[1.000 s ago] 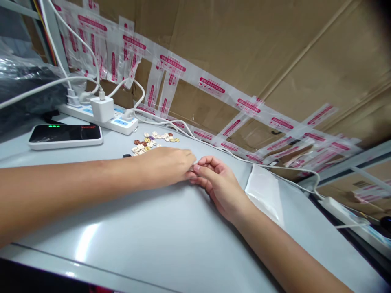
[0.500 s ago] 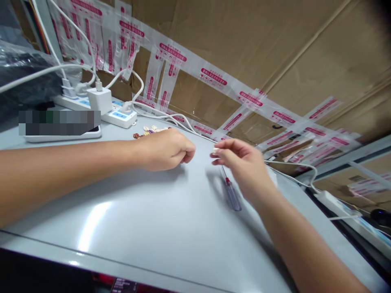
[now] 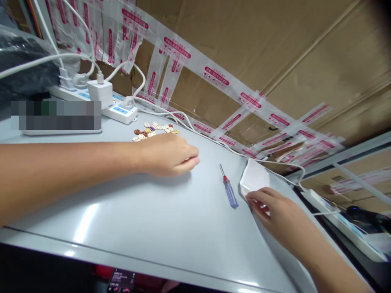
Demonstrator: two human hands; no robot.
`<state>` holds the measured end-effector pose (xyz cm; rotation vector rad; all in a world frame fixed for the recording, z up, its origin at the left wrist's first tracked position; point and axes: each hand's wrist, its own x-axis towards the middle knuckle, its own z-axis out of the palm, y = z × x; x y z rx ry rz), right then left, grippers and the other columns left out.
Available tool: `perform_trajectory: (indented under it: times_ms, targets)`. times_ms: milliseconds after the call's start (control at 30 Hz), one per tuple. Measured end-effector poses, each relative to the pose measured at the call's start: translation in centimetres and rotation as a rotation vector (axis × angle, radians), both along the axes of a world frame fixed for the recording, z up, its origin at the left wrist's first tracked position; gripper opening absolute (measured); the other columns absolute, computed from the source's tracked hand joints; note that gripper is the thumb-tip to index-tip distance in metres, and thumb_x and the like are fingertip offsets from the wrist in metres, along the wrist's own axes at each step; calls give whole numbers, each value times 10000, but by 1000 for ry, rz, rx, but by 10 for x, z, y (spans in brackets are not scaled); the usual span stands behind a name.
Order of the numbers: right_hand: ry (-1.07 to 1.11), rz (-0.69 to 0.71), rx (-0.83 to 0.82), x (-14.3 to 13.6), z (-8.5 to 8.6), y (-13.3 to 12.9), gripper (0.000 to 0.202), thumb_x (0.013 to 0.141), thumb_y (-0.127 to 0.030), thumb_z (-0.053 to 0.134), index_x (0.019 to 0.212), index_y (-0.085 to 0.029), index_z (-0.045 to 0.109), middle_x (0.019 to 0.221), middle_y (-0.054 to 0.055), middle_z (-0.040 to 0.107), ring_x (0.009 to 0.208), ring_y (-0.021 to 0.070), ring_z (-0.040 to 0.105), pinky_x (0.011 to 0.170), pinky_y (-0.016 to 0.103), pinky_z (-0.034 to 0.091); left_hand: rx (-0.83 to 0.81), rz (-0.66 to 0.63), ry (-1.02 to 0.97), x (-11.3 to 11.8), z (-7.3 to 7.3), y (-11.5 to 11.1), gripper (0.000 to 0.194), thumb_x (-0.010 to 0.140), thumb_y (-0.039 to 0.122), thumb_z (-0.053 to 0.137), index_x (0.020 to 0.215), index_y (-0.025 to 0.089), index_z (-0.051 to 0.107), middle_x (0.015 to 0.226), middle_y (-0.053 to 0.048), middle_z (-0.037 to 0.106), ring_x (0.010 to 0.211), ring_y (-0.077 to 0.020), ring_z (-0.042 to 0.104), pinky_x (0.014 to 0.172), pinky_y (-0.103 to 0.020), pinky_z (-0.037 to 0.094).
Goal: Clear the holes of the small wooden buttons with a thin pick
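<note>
My left hand (image 3: 172,154) rests low over the grey table with its fingers curled and tips pressed together; what they may hold is hidden. Just behind it lies a loose pile of small button-like pieces (image 3: 152,129) in white, brown, yellow and purple. At the front edge of a folded white paper (image 3: 255,177) is my right hand (image 3: 273,207), thumb and fingers bent together. A small whitish spot shows between those fingers, too unclear to name. Between the two hands lies a screwdriver (image 3: 229,192) with a clear purplish handle and red collar, its tip pointing away.
A white power strip (image 3: 124,112) with a charger (image 3: 100,92) and cables stands at the back left. In front of it is a blurred-out device (image 3: 61,132). Taped cardboard (image 3: 214,49) walls the back. Another power strip (image 3: 345,228) lies beyond the right edge.
My right hand has moved right and nearer, from above the screwdriver to the white paper, a small white piece in its pinch before. My left hand has barely shifted; more of the pile shows.
</note>
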<state>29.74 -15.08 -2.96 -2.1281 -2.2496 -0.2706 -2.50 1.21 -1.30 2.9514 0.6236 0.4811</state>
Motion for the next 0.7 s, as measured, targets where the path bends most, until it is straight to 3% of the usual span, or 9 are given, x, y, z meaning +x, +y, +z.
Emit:
perform_trajectory:
  times_ms: [267,467,700]
  targets:
    - [21,38,243,0,-11,-11,199,971,-323,541,953,-188,687,880,43,705,669,155,681,640,288,493,5,7,17,1,-5,0,315,933,276,416,684,191,590,565,-16,507,520,-139,363,541,-311,233]
    - [-63,34,202,1,-13,-7,242,978,-341,540,882,-208,718,833,19,692,610,139,639,627,292,460,-12,18,23,1,-5,0,310,919,286,438,657,190,573,558,-15,479,521,-134,330,548,-313,243]
    - [-166,-68,119,-11,-14,-4,282,996,-312,451,922,-205,702,929,66,713,696,204,664,696,347,473,-11,8,29,1,-5,0,294,898,277,457,630,194,546,536,-6,458,504,-129,315,533,-316,242]
